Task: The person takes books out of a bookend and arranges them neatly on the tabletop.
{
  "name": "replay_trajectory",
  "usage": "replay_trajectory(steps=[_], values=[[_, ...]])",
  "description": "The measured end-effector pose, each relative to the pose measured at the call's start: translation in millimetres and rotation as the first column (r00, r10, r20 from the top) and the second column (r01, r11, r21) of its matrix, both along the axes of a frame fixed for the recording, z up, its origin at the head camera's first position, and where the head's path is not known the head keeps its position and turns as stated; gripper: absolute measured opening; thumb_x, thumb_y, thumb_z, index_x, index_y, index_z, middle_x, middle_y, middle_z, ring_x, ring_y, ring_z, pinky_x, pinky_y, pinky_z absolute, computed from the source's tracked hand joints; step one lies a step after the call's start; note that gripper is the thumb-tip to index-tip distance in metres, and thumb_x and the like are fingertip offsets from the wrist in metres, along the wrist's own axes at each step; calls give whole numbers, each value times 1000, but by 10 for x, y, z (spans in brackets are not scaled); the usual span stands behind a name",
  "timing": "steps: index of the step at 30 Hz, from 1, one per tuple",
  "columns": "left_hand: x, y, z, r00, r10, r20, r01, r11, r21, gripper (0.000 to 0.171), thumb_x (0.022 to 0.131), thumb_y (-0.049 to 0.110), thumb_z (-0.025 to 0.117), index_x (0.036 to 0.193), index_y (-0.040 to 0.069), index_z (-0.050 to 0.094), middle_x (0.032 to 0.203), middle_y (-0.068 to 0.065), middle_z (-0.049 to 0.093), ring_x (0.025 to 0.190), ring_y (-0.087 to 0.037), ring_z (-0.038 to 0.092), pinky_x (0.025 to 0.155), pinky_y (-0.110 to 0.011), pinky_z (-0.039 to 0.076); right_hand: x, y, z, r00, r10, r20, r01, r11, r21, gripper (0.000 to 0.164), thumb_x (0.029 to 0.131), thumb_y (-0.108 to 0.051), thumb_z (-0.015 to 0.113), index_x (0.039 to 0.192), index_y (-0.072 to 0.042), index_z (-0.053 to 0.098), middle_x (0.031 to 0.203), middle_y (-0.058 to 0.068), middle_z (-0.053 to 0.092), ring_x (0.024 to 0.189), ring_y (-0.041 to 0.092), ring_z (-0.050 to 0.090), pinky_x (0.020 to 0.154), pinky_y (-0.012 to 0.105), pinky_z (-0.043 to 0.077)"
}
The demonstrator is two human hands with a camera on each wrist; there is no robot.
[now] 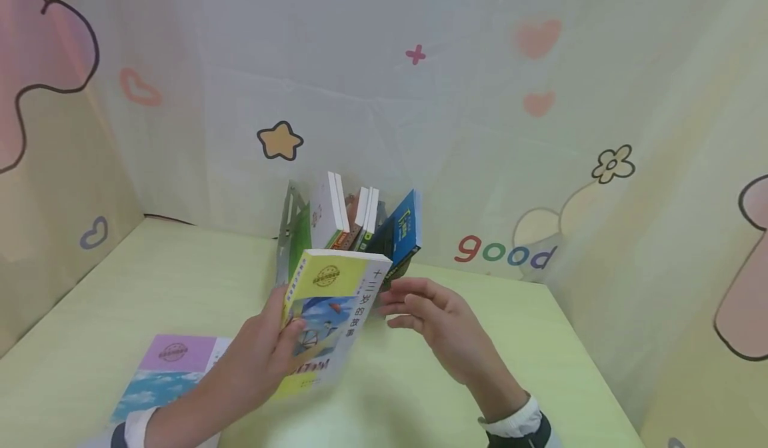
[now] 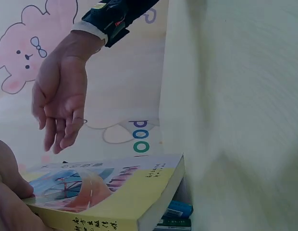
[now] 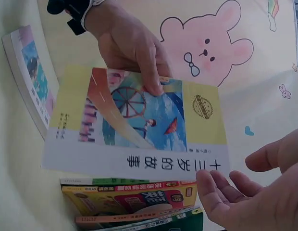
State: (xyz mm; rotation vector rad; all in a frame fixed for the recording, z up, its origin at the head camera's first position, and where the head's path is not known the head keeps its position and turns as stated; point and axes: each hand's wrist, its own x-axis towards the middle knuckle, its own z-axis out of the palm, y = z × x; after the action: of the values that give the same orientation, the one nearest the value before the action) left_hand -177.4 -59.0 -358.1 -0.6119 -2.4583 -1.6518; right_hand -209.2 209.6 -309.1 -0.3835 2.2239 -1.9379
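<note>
My left hand grips a yellow and white book by its left edge, thumb on the illustrated cover. The book is tilted up in front of a row of books in a grey bookend. In the right wrist view the same book shows its cover picture of a wheel and a figure. My right hand is just right of the book, fingers loosely bent and nothing in them. In the left wrist view the right hand hangs above the book.
A second book with a purple and sky-blue cover lies on the pale table at the left, partly behind my left forearm. A blue book leans outward at the right of the row. A patterned curtain closes off the back.
</note>
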Motion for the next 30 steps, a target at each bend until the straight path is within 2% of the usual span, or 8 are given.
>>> replay_trajectory(steps=[5, 10, 12, 14, 16, 20, 23, 30], values=[[19, -150, -5, 996, 22, 88, -25, 999, 34, 40, 110, 10, 48, 146, 9, 31, 133, -18, 66, 113, -34, 69, 86, -51, 61, -141, 104, 7, 972, -146, -184, 158, 986, 53, 28, 108, -7, 51, 132, 3, 60, 123, 21, 64, 108, 25, 67, 96, 33, 57], [47, -283, 17, 984, 56, 167, -64, 997, 45, 48, 110, 13, 47, 153, 9, 25, 133, -16, 63, 111, -26, 67, 89, -47, 59, -383, 198, -69, 872, -271, -408, 351, 927, 134, 26, 105, 0, 54, 129, 5, 62, 117, 20, 66, 100, 23, 67, 86, 21, 57], [53, -337, 32, 980, 69, 186, -80, 996, 51, 48, 111, 13, 46, 154, 10, 24, 133, -14, 62, 110, -24, 66, 90, -43, 58, -481, 225, -104, 835, -285, -470, 404, 898, 173, 27, 102, 2, 57, 129, 5, 61, 117, 20, 66, 102, 27, 67, 87, 23, 57], [58, -399, 41, 975, 87, 203, -96, 995, 35, 49, 111, 15, 45, 154, 10, 23, 131, -13, 62, 108, -22, 64, 90, -39, 56, -574, 243, -134, 820, -275, -503, 428, 877, 218, 31, 101, 3, 58, 132, 6, 59, 122, 21, 65, 108, 32, 66, 93, 30, 57], [65, -467, 45, 973, 93, 212, -102, 994, 33, 49, 111, 14, 44, 154, 10, 22, 130, -12, 62, 107, -21, 64, 89, -35, 55, -655, 254, -161, 827, -255, -501, 426, 865, 264, 37, 100, 3, 60, 136, 6, 56, 130, 21, 63, 116, 35, 64, 99, 40, 56], [73, -587, 34, 970, 114, 216, -120, 993, 13, 49, 112, 18, 46, 153, 7, 22, 122, -11, 65, 99, -20, 65, 83, -31, 56, -800, 264, -217, 871, -211, -443, 383, 857, 344, 52, 98, 2, 63, 148, 2, 48, 147, 21, 54, 130, 38, 57, 105, 51, 50], [68, -667, 6, 968, 104, 227, -115, 993, 37, 50, 112, 19, 46, 154, 6, 22, 122, -13, 65, 98, -21, 67, 81, -29, 56, -890, 250, -256, 891, -163, -423, 331, 872, 361, 62, 97, 3, 63, 155, -2, 41, 155, 20, 47, 135, 39, 54, 106, 50, 50], [90, -875, -61, 953, 101, 284, -129, 988, 80, 54, 113, 21, 44, 157, 8, 16, 131, -15, 62, 103, -21, 65, 80, -27, 55, -1017, 164, -283, 906, -79, -416, 243, 902, 356, 73, 95, 9, 62, 160, -6, 34, 155, 19, 47, 136, 38, 53, 102, 47, 52]])
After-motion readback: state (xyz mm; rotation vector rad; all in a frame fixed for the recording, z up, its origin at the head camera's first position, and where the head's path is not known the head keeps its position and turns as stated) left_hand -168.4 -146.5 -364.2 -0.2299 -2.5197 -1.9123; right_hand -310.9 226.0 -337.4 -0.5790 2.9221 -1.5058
